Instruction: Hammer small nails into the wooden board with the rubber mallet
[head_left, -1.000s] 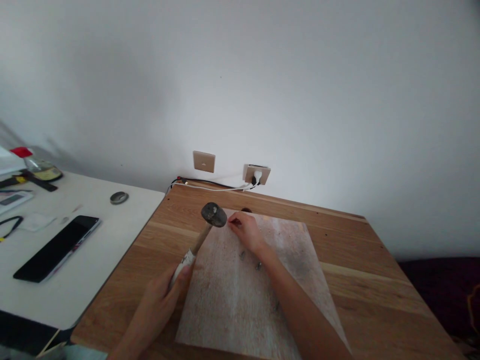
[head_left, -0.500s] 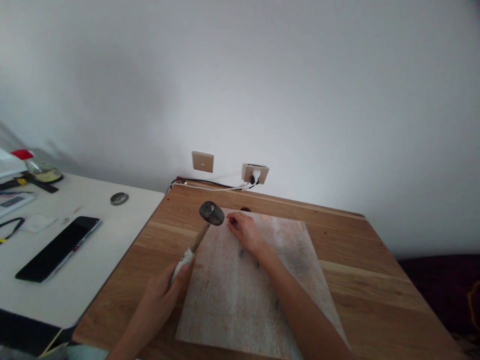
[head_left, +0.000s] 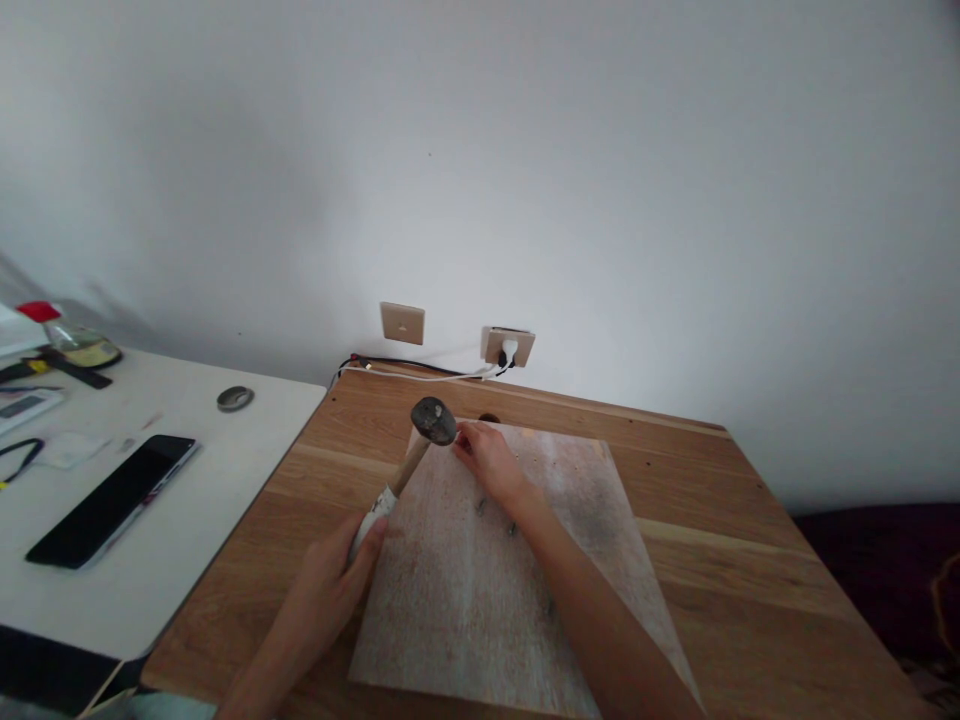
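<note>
My left hand (head_left: 337,570) is closed round the white-covered grip of a rubber mallet (head_left: 409,465). Its dark head is raised close to the fingertips of my right hand (head_left: 486,455). Those fingers are pinched together at the far left part of a worn, whitish board (head_left: 442,600); whatever they hold is too small or hidden to make out. Small dark pieces (head_left: 513,528), possibly nails, are on the board near my right wrist, and my forearm covers part of its surface.
The board lies on a wooden table (head_left: 720,580). Behind it are cables (head_left: 420,372) and a wall socket (head_left: 508,347) with a plug. On the white table (head_left: 247,470) at left are a phone (head_left: 112,500), a metal ring-shaped lid (head_left: 235,398), a red-capped bottle (head_left: 86,345) and a hammer (head_left: 75,370).
The mallet head has moved slightly right and its handle has tilted, with my left hand shifting a little right. My right hand stays pinched at about the same spot.
</note>
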